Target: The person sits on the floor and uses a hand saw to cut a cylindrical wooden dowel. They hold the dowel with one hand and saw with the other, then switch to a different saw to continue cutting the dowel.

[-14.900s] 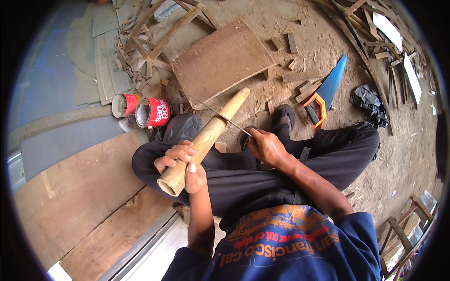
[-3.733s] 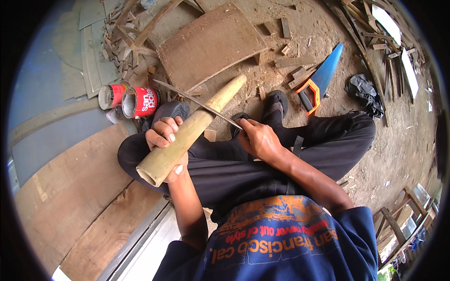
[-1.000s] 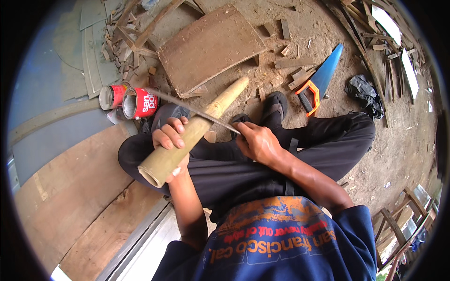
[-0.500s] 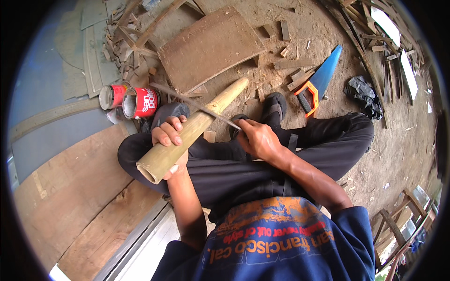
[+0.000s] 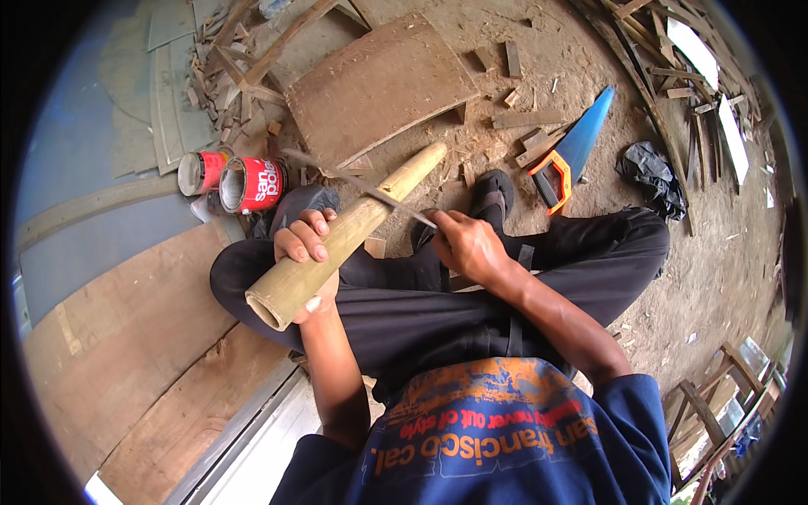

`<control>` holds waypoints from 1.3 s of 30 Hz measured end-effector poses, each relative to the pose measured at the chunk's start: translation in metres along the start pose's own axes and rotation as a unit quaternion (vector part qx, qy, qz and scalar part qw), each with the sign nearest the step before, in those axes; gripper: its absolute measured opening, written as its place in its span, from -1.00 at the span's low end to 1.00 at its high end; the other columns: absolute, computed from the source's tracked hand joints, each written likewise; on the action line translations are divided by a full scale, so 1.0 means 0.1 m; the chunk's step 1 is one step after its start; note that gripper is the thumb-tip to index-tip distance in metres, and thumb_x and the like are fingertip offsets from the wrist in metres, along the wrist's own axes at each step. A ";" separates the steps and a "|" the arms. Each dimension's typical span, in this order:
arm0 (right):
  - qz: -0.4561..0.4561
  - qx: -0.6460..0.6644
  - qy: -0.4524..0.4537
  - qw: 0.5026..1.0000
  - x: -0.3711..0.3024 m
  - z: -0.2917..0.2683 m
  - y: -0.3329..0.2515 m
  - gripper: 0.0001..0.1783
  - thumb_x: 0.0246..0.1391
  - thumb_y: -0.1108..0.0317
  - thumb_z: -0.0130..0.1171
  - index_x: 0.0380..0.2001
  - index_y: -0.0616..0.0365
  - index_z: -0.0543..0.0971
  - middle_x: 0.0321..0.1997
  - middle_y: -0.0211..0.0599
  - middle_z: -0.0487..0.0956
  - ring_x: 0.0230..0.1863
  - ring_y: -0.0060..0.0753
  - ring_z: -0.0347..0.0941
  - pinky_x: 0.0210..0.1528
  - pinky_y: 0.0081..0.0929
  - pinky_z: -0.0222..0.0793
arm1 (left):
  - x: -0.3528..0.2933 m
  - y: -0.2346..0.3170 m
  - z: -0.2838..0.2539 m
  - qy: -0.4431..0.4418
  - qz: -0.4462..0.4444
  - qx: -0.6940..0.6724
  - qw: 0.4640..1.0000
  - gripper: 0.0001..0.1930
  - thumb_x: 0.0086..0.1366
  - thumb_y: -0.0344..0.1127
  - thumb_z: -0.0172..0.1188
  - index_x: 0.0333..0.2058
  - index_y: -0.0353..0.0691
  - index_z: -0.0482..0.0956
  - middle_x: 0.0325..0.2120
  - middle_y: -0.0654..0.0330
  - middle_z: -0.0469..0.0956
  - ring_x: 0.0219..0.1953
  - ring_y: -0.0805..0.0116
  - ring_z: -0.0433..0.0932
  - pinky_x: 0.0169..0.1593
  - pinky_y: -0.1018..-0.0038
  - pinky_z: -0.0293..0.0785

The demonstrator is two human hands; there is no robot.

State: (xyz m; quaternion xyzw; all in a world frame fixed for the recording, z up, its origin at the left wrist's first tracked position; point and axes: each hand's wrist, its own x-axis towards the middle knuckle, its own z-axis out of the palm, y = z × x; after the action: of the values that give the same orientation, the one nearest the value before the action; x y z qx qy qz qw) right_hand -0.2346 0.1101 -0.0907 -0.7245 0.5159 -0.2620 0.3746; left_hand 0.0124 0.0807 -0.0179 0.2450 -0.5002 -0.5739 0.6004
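The left hand (image 5: 301, 242) is closed around the thick part of a pale, tapered tube (image 5: 343, 236), which looks like bamboo; the fingers lie on its upper side. The right hand (image 5: 471, 246) is clamped on the near end of a narrow metal tool (image 5: 383, 197). The two hands are apart, and the tool lies across the tube, touching it. The tube is held slanting above the black trousers (image 5: 404, 328), its hollow end toward the left knee and its thin end pointing away.

On the dark blue shirt (image 5: 497, 429) there is orange and red lettering, upside down in this view. Beyond the left knee, the nearer red can (image 5: 255, 185) carries large white letters; on the other can (image 5: 202, 172) I cannot make out the print. Farther out are a brown board (image 5: 383, 88), a blue saw (image 5: 581, 143) with orange and black handle, and a crumpled black plastic bag (image 5: 652, 172).

Compared with half a second ago, the right hand is a little more to the right, and less of the tool reaches past the tube.

The far tip of the tool is blurred, its grip is hidden in the fist, and the left palm is mostly behind the tube. The dark round rim cuts off the wood pile (image 5: 707, 93).
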 end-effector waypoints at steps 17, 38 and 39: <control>0.021 -0.003 0.024 0.999 -0.06 0.08 0.16 -0.68 0.04 0.40 0.18 -0.10 0.17 0.48 -0.31 0.02 0.58 -0.33 0.17 0.56 -0.28 0.01 0.53 | 0.00 0.00 0.03 -0.036 -0.010 0.003 0.999 -0.45 -0.27 0.00 0.48 -0.28 0.16 0.39 -0.32 0.47 0.40 0.01 0.33 0.29 0.31 0.14 0.05; -0.018 0.048 0.021 0.998 -0.12 -0.04 -0.04 -0.63 -0.01 0.49 0.18 -0.07 0.24 0.52 -0.29 0.04 0.59 -0.32 0.16 0.56 -0.28 -0.06 0.51 | 0.03 -0.10 -0.07 -0.087 -0.001 -0.009 0.996 -0.35 -0.30 0.29 0.58 -0.33 0.17 0.43 -0.33 0.50 0.39 -0.03 0.35 0.29 0.24 0.18 0.09; -0.015 0.039 0.013 0.999 -0.15 -0.01 0.05 -0.63 0.00 0.44 0.19 -0.06 0.20 0.49 -0.29 0.01 0.57 -0.32 0.17 0.56 -0.29 -0.04 0.51 | 0.01 -0.12 -0.08 -0.094 -0.003 -0.013 0.996 -0.34 -0.31 0.31 0.58 -0.33 0.17 0.43 -0.33 0.50 0.39 -0.04 0.35 0.29 0.24 0.18 0.09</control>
State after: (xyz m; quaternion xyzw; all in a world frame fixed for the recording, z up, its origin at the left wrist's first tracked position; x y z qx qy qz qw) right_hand -0.2430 0.1229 -0.0935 -0.7136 0.4994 -0.2969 0.3913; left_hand 0.0145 0.0754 -0.0310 0.1840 -0.5462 -0.6025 0.5521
